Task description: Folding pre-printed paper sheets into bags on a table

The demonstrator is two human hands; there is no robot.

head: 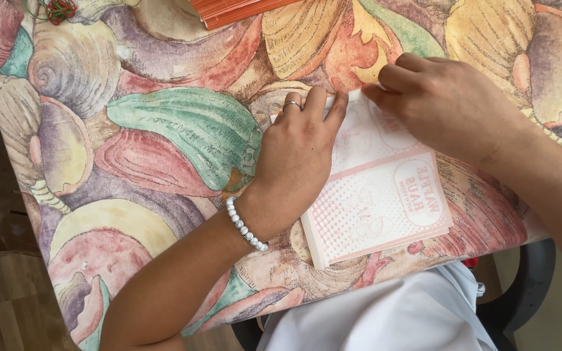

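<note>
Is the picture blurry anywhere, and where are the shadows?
In the head view the light is soft and even: the left hand casts only a faint shadow on the stack of pink-and-white printed sheets; the right hand looks slightly soft at its fingertips; the shell-patterned tablecloth is sharp, with no glare.

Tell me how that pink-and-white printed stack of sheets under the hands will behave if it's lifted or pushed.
The stack of sheets looks like thin flat paper, so single sheets would probably flop. The layered edge at its near corner suggests many loose sheets, likely to fan or slide apart when pushed over the patterned tablecloth. The left hand presses it flat while the right hand pinches the far edge.
</note>
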